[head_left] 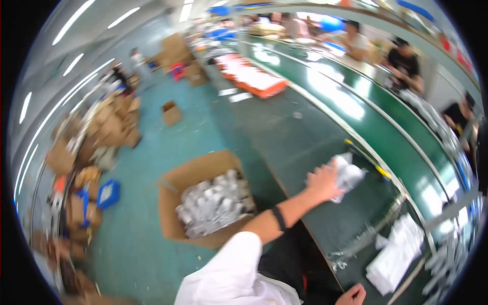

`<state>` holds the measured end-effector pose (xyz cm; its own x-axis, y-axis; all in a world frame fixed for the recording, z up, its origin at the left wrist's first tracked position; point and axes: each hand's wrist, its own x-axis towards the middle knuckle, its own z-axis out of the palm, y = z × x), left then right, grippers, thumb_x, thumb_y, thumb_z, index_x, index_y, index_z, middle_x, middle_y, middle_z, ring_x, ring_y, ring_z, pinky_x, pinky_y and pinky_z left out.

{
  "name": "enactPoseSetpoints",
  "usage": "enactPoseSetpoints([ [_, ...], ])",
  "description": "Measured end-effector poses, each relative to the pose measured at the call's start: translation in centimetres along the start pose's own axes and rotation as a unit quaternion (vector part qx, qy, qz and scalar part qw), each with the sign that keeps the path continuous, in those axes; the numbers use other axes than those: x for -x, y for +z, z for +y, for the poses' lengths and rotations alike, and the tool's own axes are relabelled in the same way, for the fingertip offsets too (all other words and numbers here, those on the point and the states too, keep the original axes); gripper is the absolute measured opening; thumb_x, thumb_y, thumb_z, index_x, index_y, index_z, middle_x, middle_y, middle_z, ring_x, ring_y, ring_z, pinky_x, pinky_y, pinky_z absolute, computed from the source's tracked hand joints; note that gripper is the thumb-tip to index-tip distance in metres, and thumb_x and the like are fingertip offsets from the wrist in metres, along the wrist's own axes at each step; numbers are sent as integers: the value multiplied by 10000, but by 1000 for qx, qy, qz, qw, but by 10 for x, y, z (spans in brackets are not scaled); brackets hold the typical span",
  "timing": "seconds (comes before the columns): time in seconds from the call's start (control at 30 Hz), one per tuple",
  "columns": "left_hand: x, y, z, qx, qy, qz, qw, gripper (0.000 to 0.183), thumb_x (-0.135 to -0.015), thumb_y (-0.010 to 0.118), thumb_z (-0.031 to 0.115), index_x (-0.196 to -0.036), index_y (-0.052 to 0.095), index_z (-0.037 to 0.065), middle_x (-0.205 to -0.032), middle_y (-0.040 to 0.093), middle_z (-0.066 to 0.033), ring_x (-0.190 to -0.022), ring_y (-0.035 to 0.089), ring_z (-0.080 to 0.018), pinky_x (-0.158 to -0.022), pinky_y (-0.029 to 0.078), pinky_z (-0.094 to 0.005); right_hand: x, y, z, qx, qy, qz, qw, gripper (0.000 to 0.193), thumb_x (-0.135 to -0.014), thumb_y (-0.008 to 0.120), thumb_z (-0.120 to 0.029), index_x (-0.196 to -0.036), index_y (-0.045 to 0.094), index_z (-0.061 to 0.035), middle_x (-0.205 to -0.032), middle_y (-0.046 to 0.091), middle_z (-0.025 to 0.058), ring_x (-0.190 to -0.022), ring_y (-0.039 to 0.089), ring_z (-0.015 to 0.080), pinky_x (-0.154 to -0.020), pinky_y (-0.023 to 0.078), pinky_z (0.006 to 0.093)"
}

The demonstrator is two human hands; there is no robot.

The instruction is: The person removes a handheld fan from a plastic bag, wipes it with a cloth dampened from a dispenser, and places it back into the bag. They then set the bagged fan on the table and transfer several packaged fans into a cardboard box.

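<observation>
My left hand (324,182) reaches across the dark bench (290,132), its fingers over a clear plastic-wrapped item (348,175). Motion blur hides what the wrapping contains. Low in the picture, my right hand (352,295) rests by the bench's near edge with its fingers curled. The lower edge cuts it off, and whatever it may hold is hidden. A white plastic-wrapped bundle (395,256) lies to the right of that hand. Just beyond the wrapped item is a yellow-and-black tool (368,160).
Left of the bench, an open cardboard box (170,206) holds several plastic-wrapped pieces. An orange-edged tray (272,89) sits farther up the bench. Alongside runs a green conveyor (325,86), with people seated beyond it. Cartons (114,122) line the left; a small box (172,113) stands on the floor.
</observation>
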<state>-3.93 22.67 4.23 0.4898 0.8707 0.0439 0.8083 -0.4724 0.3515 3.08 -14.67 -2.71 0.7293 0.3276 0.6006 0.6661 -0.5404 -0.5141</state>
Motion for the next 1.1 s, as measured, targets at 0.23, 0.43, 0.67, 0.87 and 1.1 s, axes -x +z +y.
enactPoseSetpoints([
  [0.23, 11, 42, -16, -26, 14, 76, 997, 832, -741, 700, 180, -1447, 293, 13, -1048, 536, -168, -907, 596, -311, -672, 539, -455, 1, 1, -4, 23, 14, -18, 999, 251, -902, 642, -298, -822, 708, -70, -775, 686, 101, -652, 641, 294, -566, 510, 381],
  [0.43, 10, 41, -22, -30, 46, 93, 994, 718, -769, 651, 133, -1418, 363, 27, -1031, 535, -161, -895, 595, -304, -648, 520, -442, -6, 7, -4, 41, 14, -14, 999, 247, -902, 639, -298, -823, 710, -75, -778, 688, 97, -656, 643, 294, -571, 510, 384],
  [0.67, 11, 20, -46, 75, 14, 70, 995, 710, -793, 670, 184, -1424, 360, 85, -1059, 541, -176, -946, 601, -352, -746, 507, -479, -6, 10, -4, 40, 16, -7, 999, 235, -896, 649, -284, -816, 717, -74, -776, 693, 85, -661, 649, 282, -577, 515, 372],
  [0.87, 36, -11, -126, 347, -65, 167, 921, 865, -680, 797, 265, -1385, 396, -34, -1240, 586, -226, -1104, 606, -325, -963, 464, -380, -6, 7, -6, 46, 16, -5, 999, 224, -887, 665, -262, -805, 716, -60, -772, 693, 88, -662, 654, 270, -579, 518, 358],
  [1.1, 114, -61, -252, 474, -208, 337, 787, 820, -688, 821, 42, -1378, 382, -14, -1250, 559, -176, -1057, 614, -253, -869, 527, -358, -10, 14, -5, 54, 25, -8, 998, 252, -906, 660, -246, -787, 694, -26, -732, 671, 98, -619, 627, 263, -571, 511, 349],
])
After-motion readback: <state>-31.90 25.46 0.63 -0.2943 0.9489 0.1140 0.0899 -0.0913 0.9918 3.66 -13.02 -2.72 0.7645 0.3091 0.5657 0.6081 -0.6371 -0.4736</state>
